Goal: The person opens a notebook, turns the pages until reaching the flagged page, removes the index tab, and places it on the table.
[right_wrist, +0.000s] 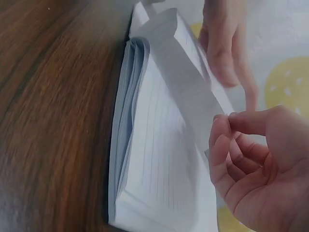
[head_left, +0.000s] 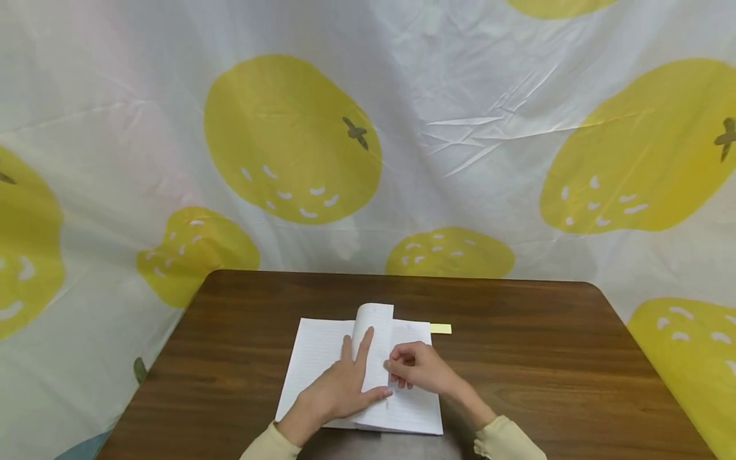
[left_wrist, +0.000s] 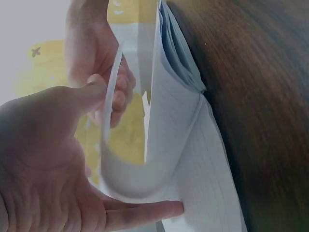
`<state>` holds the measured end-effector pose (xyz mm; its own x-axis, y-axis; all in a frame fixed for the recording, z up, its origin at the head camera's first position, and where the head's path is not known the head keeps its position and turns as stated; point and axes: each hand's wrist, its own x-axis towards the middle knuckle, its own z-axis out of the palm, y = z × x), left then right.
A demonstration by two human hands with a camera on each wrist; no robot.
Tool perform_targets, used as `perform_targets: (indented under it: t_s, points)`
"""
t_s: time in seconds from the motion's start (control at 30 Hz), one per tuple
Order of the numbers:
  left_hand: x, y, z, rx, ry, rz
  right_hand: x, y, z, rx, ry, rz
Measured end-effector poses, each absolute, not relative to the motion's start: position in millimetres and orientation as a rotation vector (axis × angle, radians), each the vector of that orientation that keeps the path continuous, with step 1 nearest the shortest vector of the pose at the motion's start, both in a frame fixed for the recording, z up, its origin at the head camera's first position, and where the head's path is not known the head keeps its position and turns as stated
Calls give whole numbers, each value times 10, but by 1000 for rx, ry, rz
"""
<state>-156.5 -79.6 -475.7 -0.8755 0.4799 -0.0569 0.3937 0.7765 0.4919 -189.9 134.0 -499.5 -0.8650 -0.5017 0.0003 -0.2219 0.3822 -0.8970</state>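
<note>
An open lined notebook [head_left: 316, 342] lies on the table, with one page [head_left: 376, 314] lifted and curled over toward the left. Against that raised page rests my left hand [head_left: 339, 388], its fingers extended and spread. In the left wrist view the page [left_wrist: 113, 179] bends in a loop beside the thumb, and a finger reaches the paper below. My right hand [head_left: 424, 369] pinches the free edge of the page between thumb and index finger, seen closely in the right wrist view [right_wrist: 263, 166]. A yellow sticky tab [head_left: 441, 329] sticks out from the notebook's right edge.
The dark wood-grain table [head_left: 535, 358] extends around the notebook on all sides. Behind it hangs a white curtain [head_left: 414, 185] printed with large yellow fruit, reaching down past the table's far edge.
</note>
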Motion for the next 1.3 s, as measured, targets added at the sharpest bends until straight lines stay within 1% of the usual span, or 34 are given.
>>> perform_targets:
  t_s: [0.2,0.47,0.7,0.97,1.1,1.3]
  points:
    - [-1579,-783,-4770,695,2842,683,-1901,1227,-4924,-672,2347,-1478]
    - [-1618,-854,-4778,649,2856,730,-1932,1160,-4929,-685,2317,-1485]
    - [-1615,-943,-4806,619,2845,762,-1922,1200,-4943,-789,2491,-1322]
    - [-1595,-1022,-4867,615,3021,575,-1959,1283,-4924,-948,2766,-987]
    - [-1578,-1057,-4864,675,3128,411,-2015,1273,-4920,-962,2851,-821]
    - [-1571,-1084,-4842,709,3199,200,-2122,1201,-4893,-946,2871,-712]
